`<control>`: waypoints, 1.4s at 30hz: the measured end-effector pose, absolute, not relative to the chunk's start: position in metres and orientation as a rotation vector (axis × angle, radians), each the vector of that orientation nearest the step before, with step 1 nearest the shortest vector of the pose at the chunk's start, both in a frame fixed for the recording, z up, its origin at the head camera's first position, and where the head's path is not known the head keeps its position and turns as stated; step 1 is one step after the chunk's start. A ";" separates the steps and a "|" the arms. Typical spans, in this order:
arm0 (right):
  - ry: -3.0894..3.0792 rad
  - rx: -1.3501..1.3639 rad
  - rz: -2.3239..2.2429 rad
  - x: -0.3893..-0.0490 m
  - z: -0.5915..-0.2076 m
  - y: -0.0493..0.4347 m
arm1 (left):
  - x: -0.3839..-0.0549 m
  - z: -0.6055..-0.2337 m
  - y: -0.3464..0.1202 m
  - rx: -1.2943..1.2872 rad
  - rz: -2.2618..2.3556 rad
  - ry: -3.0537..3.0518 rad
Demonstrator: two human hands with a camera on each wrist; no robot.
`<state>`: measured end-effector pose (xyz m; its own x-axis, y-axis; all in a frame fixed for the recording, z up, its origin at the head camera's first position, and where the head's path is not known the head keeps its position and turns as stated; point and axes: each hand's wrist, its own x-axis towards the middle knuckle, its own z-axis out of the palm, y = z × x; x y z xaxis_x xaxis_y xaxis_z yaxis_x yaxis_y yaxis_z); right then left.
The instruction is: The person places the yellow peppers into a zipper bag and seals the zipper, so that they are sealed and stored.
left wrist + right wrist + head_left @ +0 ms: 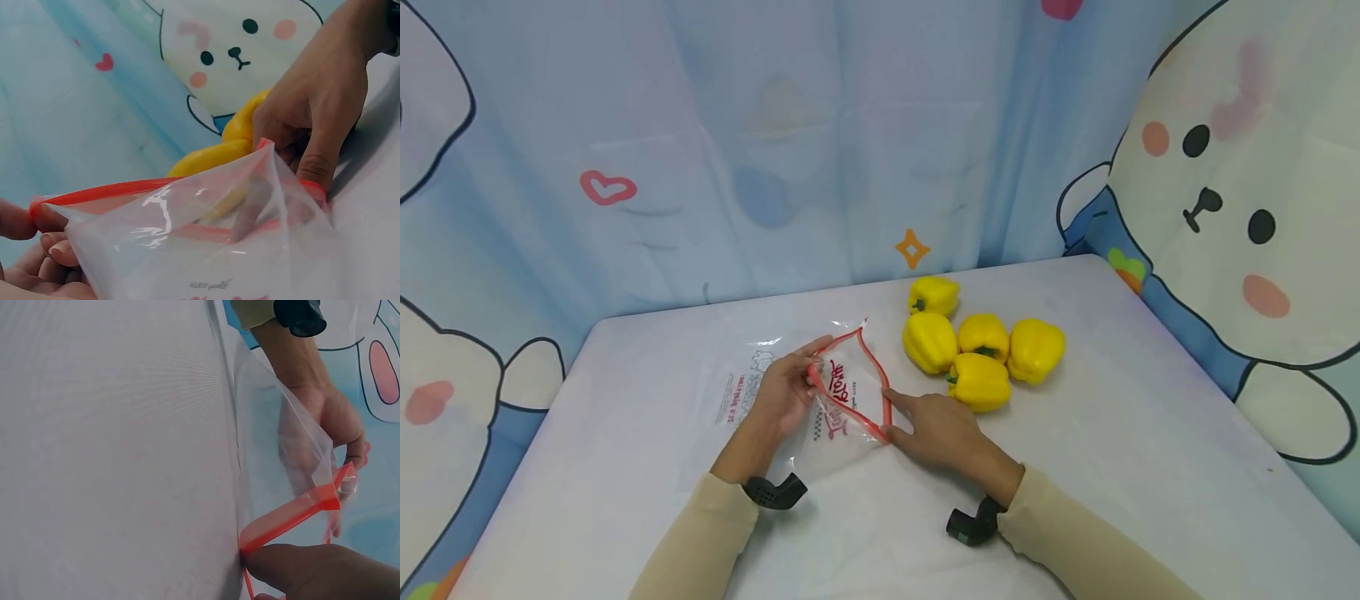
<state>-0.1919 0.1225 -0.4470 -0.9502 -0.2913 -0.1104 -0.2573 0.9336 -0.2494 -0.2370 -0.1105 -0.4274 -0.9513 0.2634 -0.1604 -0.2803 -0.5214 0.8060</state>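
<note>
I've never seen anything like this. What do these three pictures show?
There is no robot, only a person's bare left hand and right hand. The wide picture comes from a camera on the head; the other two from cameras on the wrists. Five yellow peppers sit on the white-covered table. Both hands hold a clear plastic bag by its red rim, its mouth spread open. More printed plastic shows beside the left hand; I can't tell whether it is separate.
</note>
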 end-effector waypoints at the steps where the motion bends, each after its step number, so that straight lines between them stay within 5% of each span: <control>1: 2.945 -0.418 -0.353 -0.192 -0.447 0.122 | -0.237 -0.428 -0.110 -0.041 2.525 1.289; 42: 2.969 -0.304 -0.556 -0.197 -0.451 0.125 | -0.230 -0.449 -0.084 -0.060 2.632 1.296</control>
<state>-0.1968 0.1247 -0.4512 -0.9743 -0.2150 -0.0668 -0.1763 0.9131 -0.3678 -0.2303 -0.0841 -0.4486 -0.9779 0.1665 -0.1267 -0.2020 -0.5929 0.7795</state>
